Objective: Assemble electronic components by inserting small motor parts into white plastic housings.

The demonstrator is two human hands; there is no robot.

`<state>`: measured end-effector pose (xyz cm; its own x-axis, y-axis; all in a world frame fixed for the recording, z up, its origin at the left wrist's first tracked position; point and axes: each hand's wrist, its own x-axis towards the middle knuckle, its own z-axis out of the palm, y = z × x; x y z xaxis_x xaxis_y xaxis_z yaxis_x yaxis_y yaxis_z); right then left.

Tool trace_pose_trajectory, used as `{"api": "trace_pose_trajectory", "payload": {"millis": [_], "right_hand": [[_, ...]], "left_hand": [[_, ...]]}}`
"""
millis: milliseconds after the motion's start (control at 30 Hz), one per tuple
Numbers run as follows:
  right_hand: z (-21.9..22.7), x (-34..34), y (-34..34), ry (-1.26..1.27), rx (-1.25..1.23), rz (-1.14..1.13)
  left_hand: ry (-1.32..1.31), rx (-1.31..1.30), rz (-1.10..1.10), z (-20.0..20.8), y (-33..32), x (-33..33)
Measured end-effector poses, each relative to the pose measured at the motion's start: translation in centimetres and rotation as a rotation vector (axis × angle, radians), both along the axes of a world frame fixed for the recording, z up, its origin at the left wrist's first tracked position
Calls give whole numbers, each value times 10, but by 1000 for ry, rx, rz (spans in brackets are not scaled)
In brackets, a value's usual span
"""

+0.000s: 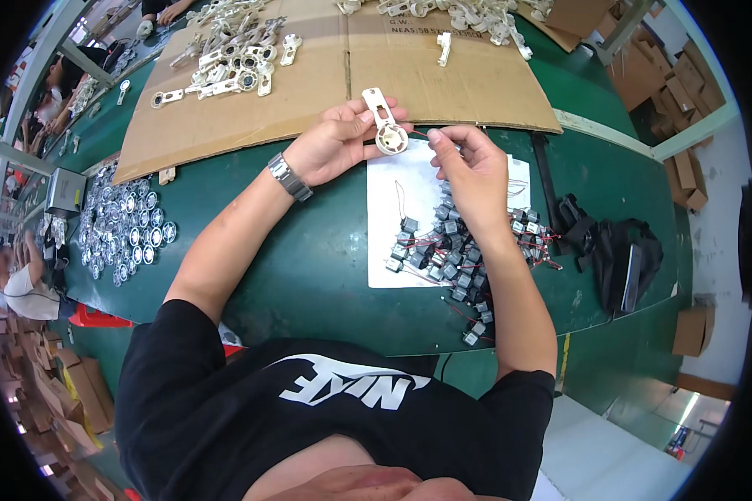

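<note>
Over the near edge of a cardboard sheet, my left hand (pixel 332 140) grips a cream plastic housing (pixel 379 107) with a slotted handle and a round, ring-shaped end. A thin red wire (pixel 419 134) runs from the round end toward my right hand (pixel 479 171). My right thumb and fingers are pinched on that wire. Below my right hand lies a heap of small grey motors (pixel 451 252) with red and dark leads, partly hidden by my forearm. Many of them rest on a white sheet (pixel 384 196); others spill onto the green table (pixel 309 250).
More cream housings (pixel 234 67) are piled on the cardboard sheet (pixel 309 104), at far left and far right. Clear, shiny round parts (pixel 129 230) cover the table's left side. A black bag (pixel 631 263) lies at right. Other people (pixel 29 280) sit at the left.
</note>
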<state>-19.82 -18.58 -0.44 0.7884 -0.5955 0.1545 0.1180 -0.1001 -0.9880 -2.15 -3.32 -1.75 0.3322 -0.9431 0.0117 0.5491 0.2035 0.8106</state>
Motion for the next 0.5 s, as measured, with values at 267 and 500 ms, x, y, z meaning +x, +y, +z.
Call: {"api": "trace_pose_trajectory", "payload": {"millis": [267,500], "right_hand": [[-11,2,11,64,-323,-172],[0,-2,9,27,-20,173]], "left_hand": [[-128,9,55,3,0,-20],[-358,47,161,-9,-3,-30]]}}
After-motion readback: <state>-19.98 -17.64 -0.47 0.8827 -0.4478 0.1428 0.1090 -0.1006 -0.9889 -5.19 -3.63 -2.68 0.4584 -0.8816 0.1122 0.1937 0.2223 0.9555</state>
